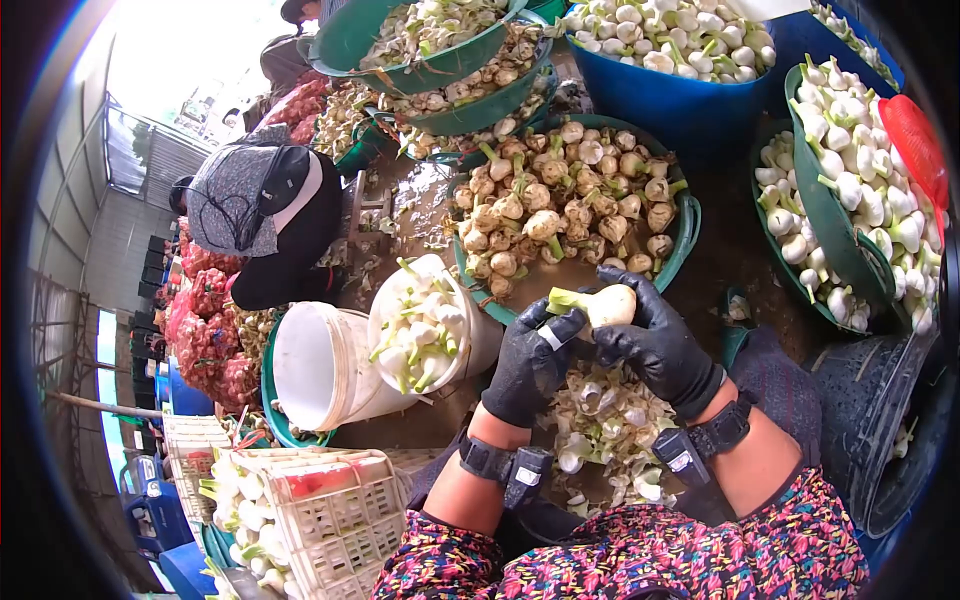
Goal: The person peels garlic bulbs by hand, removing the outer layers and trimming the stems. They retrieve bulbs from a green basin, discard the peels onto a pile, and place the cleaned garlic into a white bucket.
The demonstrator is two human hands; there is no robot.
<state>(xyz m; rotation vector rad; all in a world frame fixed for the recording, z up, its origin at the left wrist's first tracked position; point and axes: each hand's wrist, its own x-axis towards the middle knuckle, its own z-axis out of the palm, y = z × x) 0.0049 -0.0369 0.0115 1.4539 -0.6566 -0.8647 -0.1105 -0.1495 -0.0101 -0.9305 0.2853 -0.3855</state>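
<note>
Over by the left edge of the frame rises a pale panelled wall point(72, 185), with grey corrugated sheeting point(176, 166) at upper left; above that, daylight point(185, 50) glares almost solid white. Near upper centre, the brown floor point(418, 195) glistens wet.

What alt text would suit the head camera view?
A left hand and right hand, both black-gloved, hold a pale bulb with a green stem above loose peelings. Beyond is a green tub of brownish bulbs, with a white bucket of paler, stemmed bulbs to its left.
</note>
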